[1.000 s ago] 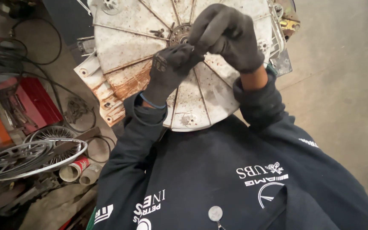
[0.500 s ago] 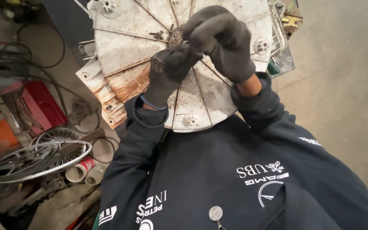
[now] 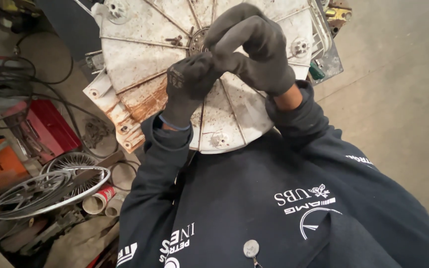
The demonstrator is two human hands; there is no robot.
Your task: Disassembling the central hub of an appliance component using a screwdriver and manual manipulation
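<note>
Gloves meet at the middle of the round, rusty white drum, which lies flat on the floor just beyond the person's chest: the left hand curls its fingers up against the right hand, which arches over the dark central hub with fingertips pressed together, though whatever they pinch is hidden. Off to the left, a bare wheel rim rests beside a red toolbox.
</note>
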